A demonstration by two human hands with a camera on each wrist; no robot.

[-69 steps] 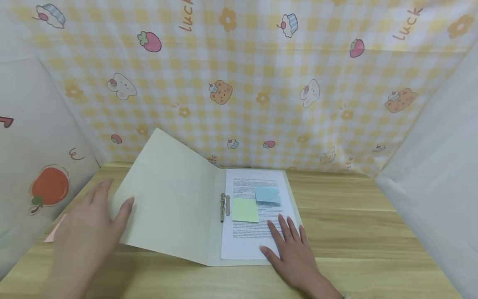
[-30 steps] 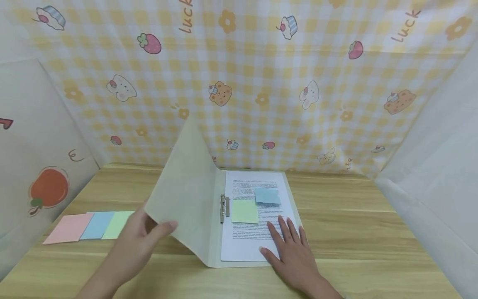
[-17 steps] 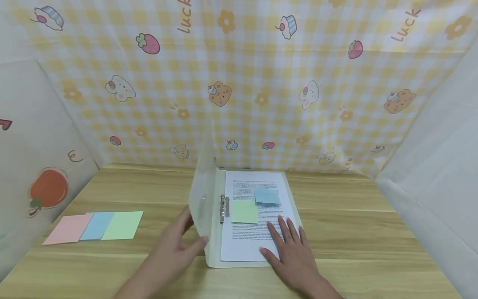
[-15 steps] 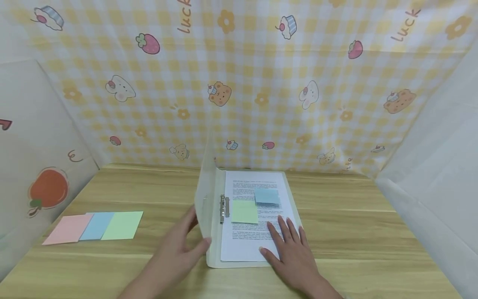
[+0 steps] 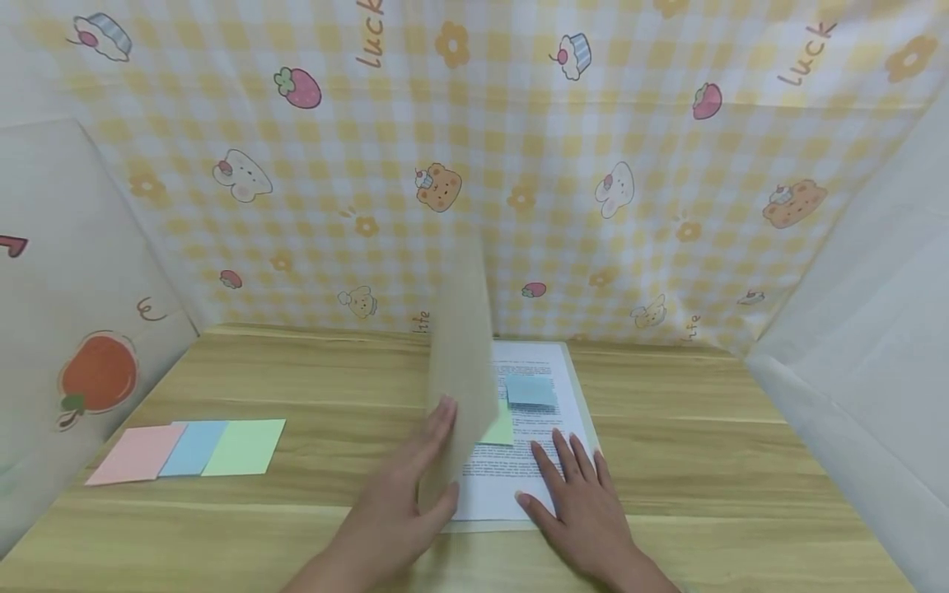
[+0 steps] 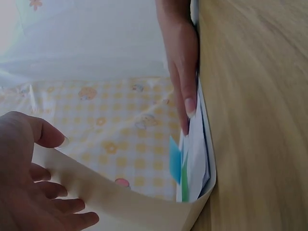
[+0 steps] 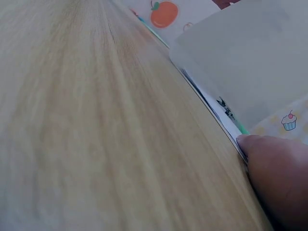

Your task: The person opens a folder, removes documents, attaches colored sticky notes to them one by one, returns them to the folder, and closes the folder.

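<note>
A cream file folder (image 5: 461, 346) stands with its cover raised, tipped a little past upright toward the printed sheets (image 5: 489, 490) inside. My left hand (image 5: 393, 502) presses its fingers on the cover's outer face; in the left wrist view the thumb (image 6: 50, 134) lies by the cover's edge. On the sheets, my right hand (image 5: 589, 511) rests flat with fingers spread over their lower right corner. A blue sticky note (image 5: 530, 390) sits on the top sheet, and a green sticky note (image 5: 500, 430) is partly covered by the cover. The metal clip (image 7: 225, 109) shows only in the right wrist view.
Pink (image 5: 137, 453), blue (image 5: 193, 449) and green (image 5: 245, 447) pads of notes lie overlapped on the wooden table (image 5: 704, 461) at the left. A yellow checked cloth (image 5: 504, 123) hangs behind, with white panels at both sides.
My left hand has swung the folder's cover up from the left and past upright, uncovering the coloured pads. Its fingers now show on the outer face. The right hand has stayed put.
</note>
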